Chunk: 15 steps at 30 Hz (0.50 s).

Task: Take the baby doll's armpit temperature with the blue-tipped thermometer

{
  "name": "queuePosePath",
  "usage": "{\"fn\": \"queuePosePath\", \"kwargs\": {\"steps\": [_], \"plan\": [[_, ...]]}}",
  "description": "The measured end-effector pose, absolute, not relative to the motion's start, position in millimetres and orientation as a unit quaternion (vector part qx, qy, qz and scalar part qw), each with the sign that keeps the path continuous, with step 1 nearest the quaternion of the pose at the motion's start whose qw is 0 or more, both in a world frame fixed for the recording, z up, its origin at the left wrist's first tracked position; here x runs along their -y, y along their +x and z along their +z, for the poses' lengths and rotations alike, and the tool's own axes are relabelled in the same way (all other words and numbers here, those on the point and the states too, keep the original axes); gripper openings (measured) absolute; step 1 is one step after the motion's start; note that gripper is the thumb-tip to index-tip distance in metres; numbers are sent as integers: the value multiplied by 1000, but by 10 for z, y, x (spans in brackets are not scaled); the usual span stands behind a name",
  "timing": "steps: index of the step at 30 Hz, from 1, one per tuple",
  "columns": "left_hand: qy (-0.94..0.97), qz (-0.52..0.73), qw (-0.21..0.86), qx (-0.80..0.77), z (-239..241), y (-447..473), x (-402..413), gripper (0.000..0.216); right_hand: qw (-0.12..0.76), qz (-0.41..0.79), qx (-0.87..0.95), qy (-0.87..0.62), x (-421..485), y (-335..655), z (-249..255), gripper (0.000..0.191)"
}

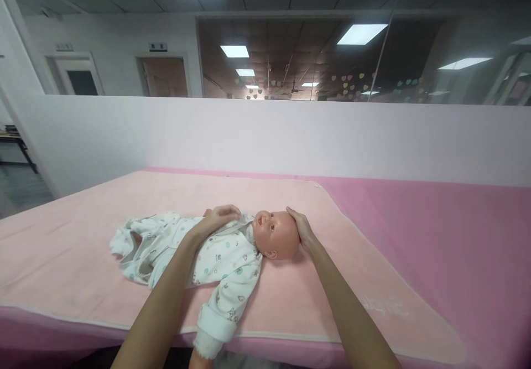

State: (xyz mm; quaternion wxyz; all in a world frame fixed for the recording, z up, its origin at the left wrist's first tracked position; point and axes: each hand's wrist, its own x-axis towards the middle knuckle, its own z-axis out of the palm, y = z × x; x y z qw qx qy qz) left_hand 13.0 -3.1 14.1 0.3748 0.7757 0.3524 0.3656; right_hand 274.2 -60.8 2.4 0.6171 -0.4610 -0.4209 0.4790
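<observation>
A baby doll (277, 235) lies on its back across the bed, its head to the right. It wears a white printed onesie (226, 255) whose near sleeve hangs over the front edge, with part of the doll's hand showing below the cuff. Across the doll's chest rests my left hand (222, 217), fingers stretched out flat on the cloth near the collar. My right hand (302, 228) lies against the crown of the doll's head, its fingers extended and curved along it; some fingers are hidden behind the head. The onesie's leg part lies loose and rumpled at the left.
Under the doll is a peach pad (74, 247) with a pale edge, laid over a pink sheet (435, 225). A white partition (290, 139) stands along the far side. Beyond it are windows and a brown door (167, 77). The bed's front edge is close below.
</observation>
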Motion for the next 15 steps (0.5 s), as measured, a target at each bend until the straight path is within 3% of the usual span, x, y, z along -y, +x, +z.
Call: {"fn": "queuePosePath", "kwargs": {"steps": [4,10,12,15], "plan": [[813,274,392,-333,144,175,111,33,616,459,431,-473,635,2735,53,29],[604,454,507,-415,60,100,-44,35,638,263,548,-473,764,2509,391,18],[561,468,541,-416,45,72,-78,36,544,193,675,-459,790,2294,524,17],[546,472,557,-410,39,63,-91,32,303,40,840,-449,738,1900,635,21]]}}
